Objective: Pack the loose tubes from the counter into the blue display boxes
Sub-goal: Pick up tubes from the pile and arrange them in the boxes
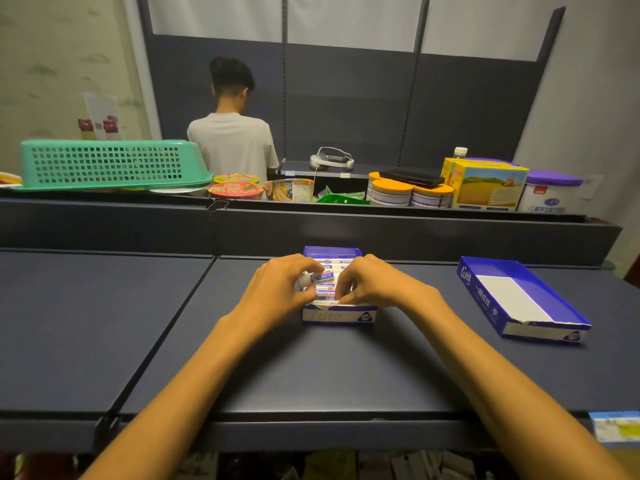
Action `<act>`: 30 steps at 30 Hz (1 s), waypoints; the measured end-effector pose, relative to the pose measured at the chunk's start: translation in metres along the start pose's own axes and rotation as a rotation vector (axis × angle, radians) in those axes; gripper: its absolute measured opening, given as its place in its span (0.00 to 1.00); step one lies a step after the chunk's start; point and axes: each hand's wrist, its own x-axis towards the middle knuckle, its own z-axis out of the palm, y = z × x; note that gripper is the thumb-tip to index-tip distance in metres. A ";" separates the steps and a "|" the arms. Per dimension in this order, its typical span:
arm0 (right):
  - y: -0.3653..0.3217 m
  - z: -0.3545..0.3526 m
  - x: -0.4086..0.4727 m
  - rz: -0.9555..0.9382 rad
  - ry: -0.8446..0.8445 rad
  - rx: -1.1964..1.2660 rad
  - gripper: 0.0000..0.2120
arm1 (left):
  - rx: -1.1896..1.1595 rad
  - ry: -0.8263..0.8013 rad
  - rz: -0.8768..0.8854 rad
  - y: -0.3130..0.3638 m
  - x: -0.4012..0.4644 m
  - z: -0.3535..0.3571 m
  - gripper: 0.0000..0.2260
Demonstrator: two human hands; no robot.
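Note:
A blue display box (337,317) stands on the dark counter in front of me, packed with several white tubes lying crosswise. My left hand (280,285) pinches one white tube with a blue label (317,278) just above the box's left side. My right hand (374,282) is curled over the right side of the box, its fingertips on the tubes near the front edge; whether it grips one is hidden. A second blue display box (491,271) lies to the right, showing only its white floor.
The dark counter (104,323) stretches wide on the left. Behind a raised ledge stand a green basket (107,164), noodle cups (235,190), orange-lidded tins (408,194), a yellow carton (488,187) and a purple-lidded tub (550,192). A person (235,140) stands beyond with their back to me.

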 end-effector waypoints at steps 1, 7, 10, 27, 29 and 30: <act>0.005 -0.001 -0.004 0.013 0.030 0.026 0.11 | -0.027 0.005 0.000 0.001 0.002 0.000 0.14; 0.040 -0.006 -0.031 0.095 0.217 0.144 0.14 | -0.171 -0.018 -0.006 0.023 0.016 0.002 0.11; 0.046 -0.001 -0.038 0.097 0.223 0.137 0.19 | -0.114 -0.131 -0.017 0.036 0.022 0.007 0.10; 0.046 0.000 -0.043 0.088 0.171 0.220 0.15 | -0.041 -0.513 -0.048 0.046 0.050 0.006 0.10; 0.047 0.000 -0.044 0.092 0.174 0.237 0.15 | -0.064 -0.544 -0.052 0.046 0.051 0.003 0.10; 0.048 0.000 -0.044 0.092 0.175 0.237 0.15 | -0.075 -0.563 -0.054 0.046 0.051 0.002 0.11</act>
